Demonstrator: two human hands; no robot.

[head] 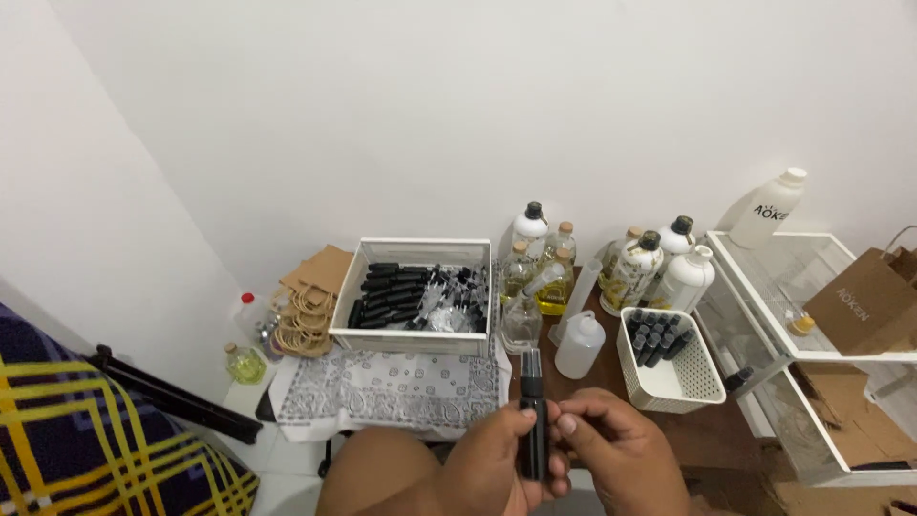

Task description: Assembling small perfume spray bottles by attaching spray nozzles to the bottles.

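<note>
Standing on the low table: white crate (420, 250) of black tubes, then small white basket (680, 382) of the same at right. Nearest, a black spray bottle (531, 420) held upright, long axis vertical, between both hands: left hand (497, 468) wrapped around its body, right hand (616, 449) pinching its side with fingertips.

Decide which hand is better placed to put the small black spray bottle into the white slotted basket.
Right hand, probably: its fingers touch the small black spray bottle, and the white slotted basket sits on that side.
</note>
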